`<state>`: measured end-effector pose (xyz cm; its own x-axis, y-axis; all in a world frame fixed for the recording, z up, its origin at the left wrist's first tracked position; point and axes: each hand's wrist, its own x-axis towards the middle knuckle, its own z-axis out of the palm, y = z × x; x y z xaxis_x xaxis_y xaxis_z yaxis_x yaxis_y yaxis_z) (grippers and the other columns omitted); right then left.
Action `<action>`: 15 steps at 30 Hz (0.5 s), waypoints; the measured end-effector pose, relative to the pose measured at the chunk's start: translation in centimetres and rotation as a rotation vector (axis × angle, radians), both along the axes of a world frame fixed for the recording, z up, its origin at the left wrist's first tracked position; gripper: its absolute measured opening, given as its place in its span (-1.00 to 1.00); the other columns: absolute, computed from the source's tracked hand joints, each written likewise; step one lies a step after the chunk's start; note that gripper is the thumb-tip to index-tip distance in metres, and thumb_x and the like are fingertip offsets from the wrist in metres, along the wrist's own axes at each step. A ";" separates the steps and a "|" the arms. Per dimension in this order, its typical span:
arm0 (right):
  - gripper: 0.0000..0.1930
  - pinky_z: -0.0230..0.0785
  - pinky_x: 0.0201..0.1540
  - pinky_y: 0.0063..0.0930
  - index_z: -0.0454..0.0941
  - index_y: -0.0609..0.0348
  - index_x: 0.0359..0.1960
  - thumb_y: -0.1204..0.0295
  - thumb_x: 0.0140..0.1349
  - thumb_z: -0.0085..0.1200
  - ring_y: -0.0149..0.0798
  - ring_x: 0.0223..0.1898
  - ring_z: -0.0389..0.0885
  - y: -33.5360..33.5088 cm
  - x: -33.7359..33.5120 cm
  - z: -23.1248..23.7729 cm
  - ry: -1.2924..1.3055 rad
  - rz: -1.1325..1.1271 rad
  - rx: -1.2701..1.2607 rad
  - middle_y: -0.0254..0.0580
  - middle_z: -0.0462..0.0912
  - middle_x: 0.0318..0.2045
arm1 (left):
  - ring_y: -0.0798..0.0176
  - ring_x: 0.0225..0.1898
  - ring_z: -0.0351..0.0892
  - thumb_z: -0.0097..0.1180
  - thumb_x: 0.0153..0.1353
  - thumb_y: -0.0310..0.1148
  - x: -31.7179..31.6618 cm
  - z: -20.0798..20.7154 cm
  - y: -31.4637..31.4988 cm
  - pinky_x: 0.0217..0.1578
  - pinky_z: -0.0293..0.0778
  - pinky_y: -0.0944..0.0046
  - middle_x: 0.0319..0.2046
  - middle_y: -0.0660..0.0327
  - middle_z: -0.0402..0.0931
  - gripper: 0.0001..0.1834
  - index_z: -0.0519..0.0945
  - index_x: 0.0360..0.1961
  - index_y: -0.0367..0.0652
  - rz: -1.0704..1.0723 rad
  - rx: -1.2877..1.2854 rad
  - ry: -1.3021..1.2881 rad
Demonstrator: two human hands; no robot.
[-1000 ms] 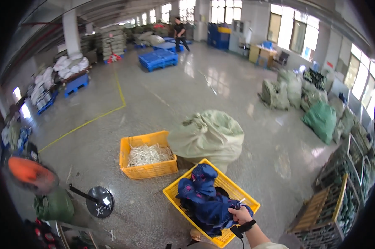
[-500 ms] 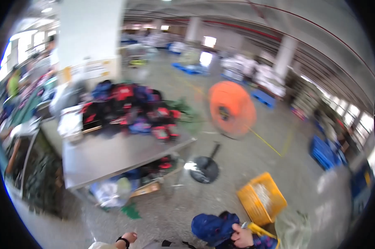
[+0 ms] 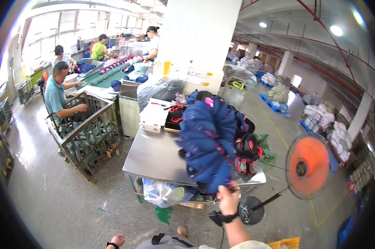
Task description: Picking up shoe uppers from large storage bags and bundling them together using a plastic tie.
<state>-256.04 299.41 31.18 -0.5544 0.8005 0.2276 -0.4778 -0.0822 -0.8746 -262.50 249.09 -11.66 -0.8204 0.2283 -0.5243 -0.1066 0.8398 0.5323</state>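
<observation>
A bundle of navy-blue shoe uppers (image 3: 202, 143) with pink trim hangs from my right hand (image 3: 228, 200), whose fingers are closed on its near end. It is stretched out over the metal table (image 3: 154, 159), covering part of the pile behind. Black uppers with red trim (image 3: 249, 145) lie heaped on the tabletop's right side. Low in the picture, my left hand (image 3: 118, 240) is by my body, its fingers curled and nothing seen in them.
Right of the table stands an orange fan (image 3: 306, 166) on a round black base (image 3: 251, 210). A slatted cart (image 3: 85, 137) with grey-green pieces is at the left, a co-worker (image 3: 56, 93) behind it. A yellow crate (image 3: 285, 242) shows at the bottom edge. Others sit along a green conveyor (image 3: 100, 79).
The view has swung left. My right hand has carried the blue uppers from beside the yellow crate, up and forward over the table. My left hand stays low.
</observation>
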 end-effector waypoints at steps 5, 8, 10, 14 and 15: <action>-0.77 0.18 -0.70 -0.64 0.31 0.10 -0.43 0.54 -0.02 0.16 -0.49 -0.73 0.36 -0.1 -11.6 -16.8 -0.256 0.092 -0.186 -0.38 0.39 -0.67 | 0.24 -0.33 0.57 0.02 0.03 -0.23 -2.2 10.3 11.1 -0.26 0.45 0.27 -0.41 0.12 0.58 -0.69 0.56 -0.27 -0.20 -0.022 0.192 -0.098; -0.77 0.17 -0.71 -0.64 0.29 0.10 -0.50 0.51 0.00 0.17 -0.46 -0.73 0.41 -1.0 -15.1 -17.6 -0.307 0.205 -0.320 -0.37 0.41 -0.69 | 0.26 -0.26 0.55 0.05 0.06 -0.27 -6.0 14.4 18.4 -0.22 0.44 0.29 -0.38 0.12 0.56 -0.65 0.50 -0.16 -0.24 0.052 0.317 0.006; -0.83 0.17 -0.70 -0.65 0.33 0.13 -0.48 0.52 0.04 0.12 -0.46 -0.71 0.43 -0.5 -16.8 -16.5 -0.360 0.404 -0.364 -0.35 0.45 -0.66 | 0.19 -0.17 0.51 0.11 0.05 -0.27 -9.2 16.9 23.2 -0.18 0.43 0.27 -0.24 0.07 0.51 -0.51 0.36 0.00 -0.26 -0.014 0.467 0.005; -0.90 0.15 -0.69 -0.68 0.40 0.14 -0.37 0.56 0.08 0.04 -0.54 -0.69 0.35 0.8 -18.2 -14.7 -0.383 0.906 -0.313 -0.33 0.50 -0.58 | 0.26 -0.14 0.43 0.12 0.07 -0.41 -14.8 22.9 34.3 -0.28 0.45 0.32 0.00 0.07 0.27 -0.17 -0.18 0.22 -0.20 0.119 0.867 0.005; -0.89 0.15 -0.69 -0.69 0.40 0.12 -0.36 0.55 0.08 0.05 -0.55 -0.67 0.36 1.5 -18.6 -15.7 -0.397 0.947 -0.315 -0.33 0.52 -0.56 | 0.26 -0.13 0.42 0.12 0.07 -0.42 -16.4 22.8 35.8 -0.28 0.46 0.30 0.01 0.08 0.25 -0.15 -0.22 0.22 -0.15 0.039 0.830 0.081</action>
<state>-274.62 300.95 15.51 -0.9690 -0.0030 -0.2471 0.2128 -0.5183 -0.8283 -278.85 284.85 11.13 -0.8638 0.4850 -0.1368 -0.0618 0.1674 0.9840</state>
